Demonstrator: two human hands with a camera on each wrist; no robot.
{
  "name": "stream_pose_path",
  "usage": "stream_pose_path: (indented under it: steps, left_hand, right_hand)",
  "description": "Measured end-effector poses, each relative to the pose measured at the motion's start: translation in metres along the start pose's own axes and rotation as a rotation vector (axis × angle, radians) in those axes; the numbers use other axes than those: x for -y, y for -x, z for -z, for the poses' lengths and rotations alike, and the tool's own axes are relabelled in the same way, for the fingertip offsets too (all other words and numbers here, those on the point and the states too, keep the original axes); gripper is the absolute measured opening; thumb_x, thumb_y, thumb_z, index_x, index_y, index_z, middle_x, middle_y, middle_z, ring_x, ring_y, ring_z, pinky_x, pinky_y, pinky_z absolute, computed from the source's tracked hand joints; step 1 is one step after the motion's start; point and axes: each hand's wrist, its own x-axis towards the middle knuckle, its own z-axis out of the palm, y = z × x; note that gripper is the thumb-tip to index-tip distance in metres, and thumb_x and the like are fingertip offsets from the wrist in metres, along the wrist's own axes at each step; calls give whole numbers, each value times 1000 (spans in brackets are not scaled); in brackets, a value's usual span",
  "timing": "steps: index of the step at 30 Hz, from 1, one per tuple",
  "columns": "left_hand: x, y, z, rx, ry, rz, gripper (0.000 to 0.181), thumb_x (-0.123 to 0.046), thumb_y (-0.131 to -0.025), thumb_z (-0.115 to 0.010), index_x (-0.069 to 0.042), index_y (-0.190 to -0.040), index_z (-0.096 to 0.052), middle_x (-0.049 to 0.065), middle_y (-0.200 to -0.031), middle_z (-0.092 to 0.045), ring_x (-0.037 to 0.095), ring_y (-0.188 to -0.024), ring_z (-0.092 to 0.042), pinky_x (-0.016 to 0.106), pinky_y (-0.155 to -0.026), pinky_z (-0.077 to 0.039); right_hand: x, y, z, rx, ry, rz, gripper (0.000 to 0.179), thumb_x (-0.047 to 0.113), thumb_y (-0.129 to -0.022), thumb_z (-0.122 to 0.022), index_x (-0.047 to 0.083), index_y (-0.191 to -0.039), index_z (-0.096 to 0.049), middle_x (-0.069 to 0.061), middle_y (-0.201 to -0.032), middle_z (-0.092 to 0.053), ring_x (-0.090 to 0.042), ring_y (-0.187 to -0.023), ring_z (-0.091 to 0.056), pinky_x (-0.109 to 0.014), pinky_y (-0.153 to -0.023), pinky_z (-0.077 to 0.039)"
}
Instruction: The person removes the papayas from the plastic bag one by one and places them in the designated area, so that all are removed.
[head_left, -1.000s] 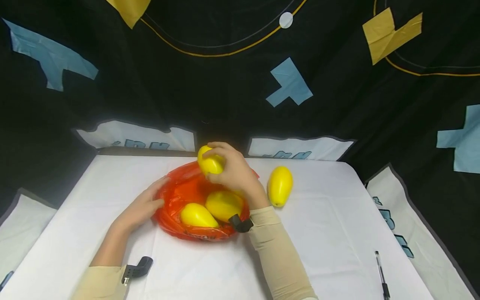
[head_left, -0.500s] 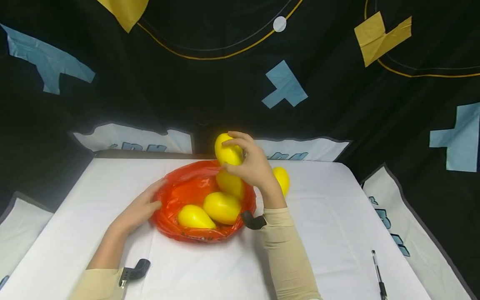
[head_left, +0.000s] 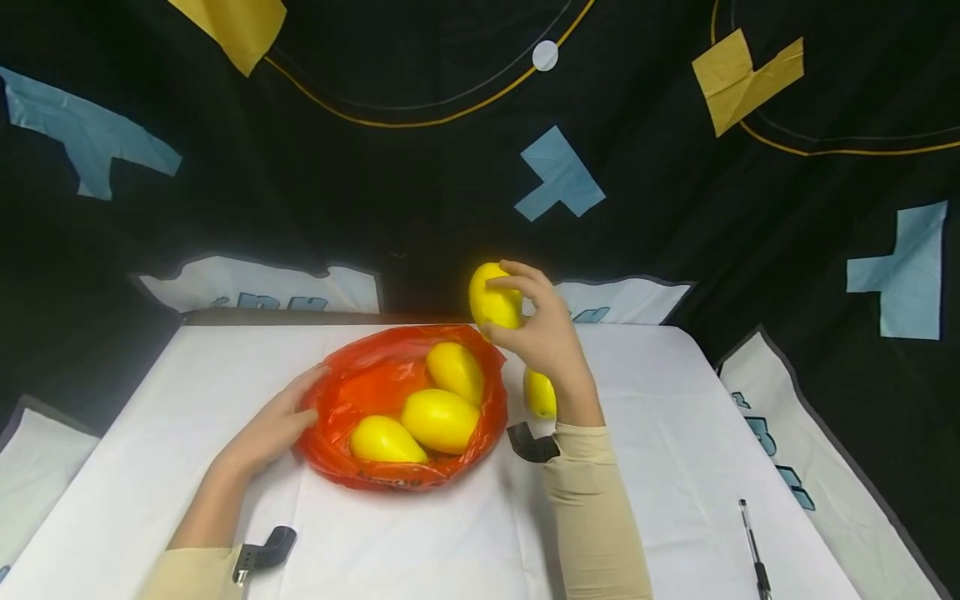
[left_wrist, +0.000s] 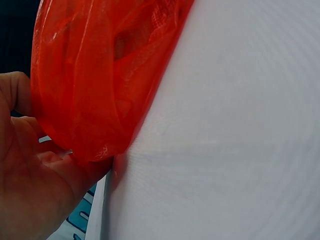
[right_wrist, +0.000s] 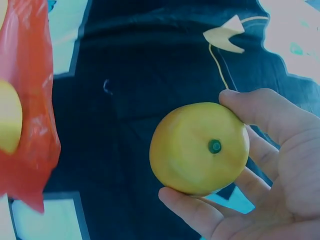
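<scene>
A smooth yellow fruit is held in the air just above and to the right of an open red plastic bag, which sits on a white counter. The right hand is clamped on the fruit, thumb and fingers curled round its sides and covering part of it. In the head view the fruit is an oval; the right-wrist view meets it end-on, nearly round, with a warm orange tinge and a small green spot. The left hand touches the bag's left side; the plastic hides some fingertips, so whether they pinch it cannot be told. Three more yellow fruits lie inside the bag, the nearest ones partly covered by its front rim, where dark print is too creased to read. Just right of the bag, a loose fruit on the counter is largely hidden behind the right hand and wrist. Well to the bag's right, a pen is cut off at the frame's lower edge.
</scene>
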Motion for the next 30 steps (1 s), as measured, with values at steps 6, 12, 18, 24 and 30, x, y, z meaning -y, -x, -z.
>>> stream_pose_path:
  steps: [6, 12, 18, 24, 30]
  left_hand:
    - [1, 2, 0, -6, 2, 2, 70, -5, -93, -50, -10, -156, -20, 17, -159, -20, 42, -143, -17, 69, -108, -19]
    - [2, 3, 0, -9, -14, 6, 69, -4, -93, -50, -8, -156, -20, 18, -159, -20, 43, -143, -17, 69, -108, -19]
    - [2, 2, 1, -9, -42, -10, 69, -4, -93, -50, -8, -156, -21, 18, -159, -19, 43, -144, -16, 69, -108, -17]
    - [1, 2, 1, -2, -43, 7, 69, -8, -95, -50, -12, -156, -20, 18, -159, -20, 44, -143, -18, 71, -106, -20]
    - [3, 1, 1, -5, -48, 5, 69, -8, -95, -51, -12, -156, -21, 17, -159, -20, 43, -143, -17, 70, -106, -20]
  right_hand:
    - [-10, 8, 14, -38, 2, -34, 47, 21, -73, -81, 26, -118, -67, 19, -141, -44, -14, -124, -43, -38, -91, -53]
    - [-20, 16, 24, -64, -1, -87, 49, 20, -73, -81, 25, -119, -67, 17, -142, -44, -19, -126, -41, -46, -90, -53]
    - [-31, 23, 31, -90, -10, -136, 48, 21, -73, -82, 24, -119, -68, 17, -143, -43, -20, -127, -42, -48, -89, -53]
    - [-41, 31, 38, -115, -10, -156, 47, 20, -74, -82, 21, -120, -68, 16, -144, -43, -22, -129, -41, -51, -91, -52]
    - [-56, 40, 45, -131, -5, -181, 46, 19, -75, -81, 23, -119, -67, 16, -143, -44, -18, -129, -42, -49, -91, -52]
